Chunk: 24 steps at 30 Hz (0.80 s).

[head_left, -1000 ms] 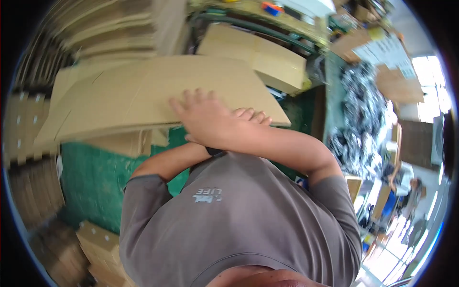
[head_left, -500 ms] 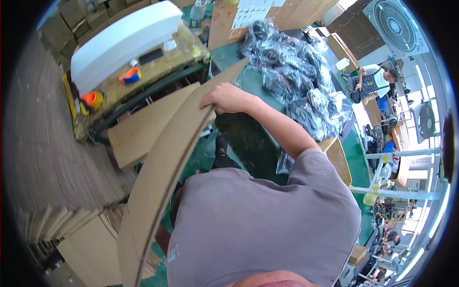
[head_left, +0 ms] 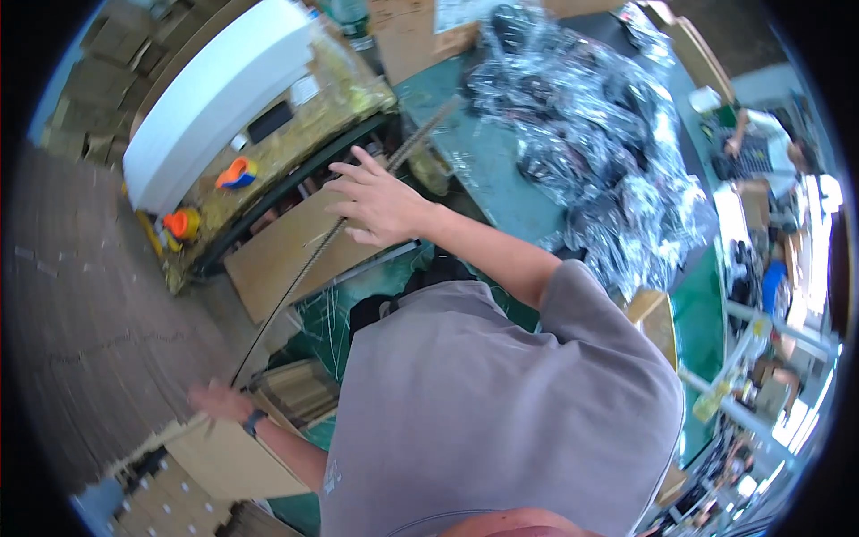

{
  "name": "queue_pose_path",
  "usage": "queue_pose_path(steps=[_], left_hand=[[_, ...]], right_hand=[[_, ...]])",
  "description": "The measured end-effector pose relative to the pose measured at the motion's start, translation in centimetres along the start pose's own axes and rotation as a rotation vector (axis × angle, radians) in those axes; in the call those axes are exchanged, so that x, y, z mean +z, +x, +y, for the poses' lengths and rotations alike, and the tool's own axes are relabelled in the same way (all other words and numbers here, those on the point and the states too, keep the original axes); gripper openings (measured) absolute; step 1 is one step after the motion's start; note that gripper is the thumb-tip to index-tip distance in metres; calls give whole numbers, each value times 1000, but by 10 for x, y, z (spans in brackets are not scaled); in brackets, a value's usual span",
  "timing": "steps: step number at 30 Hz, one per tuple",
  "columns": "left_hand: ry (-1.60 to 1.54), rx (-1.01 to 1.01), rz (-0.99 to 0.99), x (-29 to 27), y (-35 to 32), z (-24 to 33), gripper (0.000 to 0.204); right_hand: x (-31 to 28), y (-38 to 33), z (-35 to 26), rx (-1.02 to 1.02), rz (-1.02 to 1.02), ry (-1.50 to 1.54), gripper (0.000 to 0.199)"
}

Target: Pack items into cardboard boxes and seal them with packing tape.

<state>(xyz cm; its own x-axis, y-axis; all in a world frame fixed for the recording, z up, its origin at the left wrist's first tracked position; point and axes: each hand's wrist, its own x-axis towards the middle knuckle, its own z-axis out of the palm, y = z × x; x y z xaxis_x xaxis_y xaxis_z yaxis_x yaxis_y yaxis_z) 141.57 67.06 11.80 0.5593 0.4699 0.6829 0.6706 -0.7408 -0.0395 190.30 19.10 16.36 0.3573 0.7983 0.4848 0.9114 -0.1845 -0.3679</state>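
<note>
A brown cardboard sheet point(head_left: 309, 262) stands nearly edge-on before me, running from the green table down to the lower left. My right hand point(head_left: 380, 204) is at its upper part, fingers spread and stretched out, the palm against or just over the edge. At the sheet's lower end is my left hand point(head_left: 221, 403), with a dark band on the wrist. It is blurred, but its fingers look stretched out and apart. Whether the left hand touches the sheet cannot be made out.
A large stack of cardboard point(head_left: 80, 295) rises at the left. Beyond the sheet is a bench point(head_left: 331, 98) with a white curved block point(head_left: 215, 98) and orange tape rolls point(head_left: 182, 224). Plastic-wrapped dark items point(head_left: 599, 134) cover the green table point(head_left: 488, 152). A person point(head_left: 761, 148) works at the far right.
The cardboard sheet has turned from showing its broad face to nearly edge-on. My right hand has loosened its grip and spread its fingers. My left hand has come into view.
</note>
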Motion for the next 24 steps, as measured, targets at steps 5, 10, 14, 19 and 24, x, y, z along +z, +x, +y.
queue_pose_path(steps=[5, 10, 14, 19, 24], left_hand=[[-135, -112, -662, 33, 21, -16, 67], [-472, -222, -894, 50, 76, -70, 75], [-585, -207, -879, 95, 137, -66, 73], [-651, -23, -745, 134, 179, -114, 84], [-277, 184, -785, 114, 212, -170, 89]], right_hand=[[50, -4, -21, 387, 48, -128, 90], [85, 27, -31, 526, 199, -242, 97], [96, 27, -55, 662, 227, -332, 100], [133, -12, -42, 1092, 478, -163, 113], [97, 8, 24, 1345, 704, 550, 100]])
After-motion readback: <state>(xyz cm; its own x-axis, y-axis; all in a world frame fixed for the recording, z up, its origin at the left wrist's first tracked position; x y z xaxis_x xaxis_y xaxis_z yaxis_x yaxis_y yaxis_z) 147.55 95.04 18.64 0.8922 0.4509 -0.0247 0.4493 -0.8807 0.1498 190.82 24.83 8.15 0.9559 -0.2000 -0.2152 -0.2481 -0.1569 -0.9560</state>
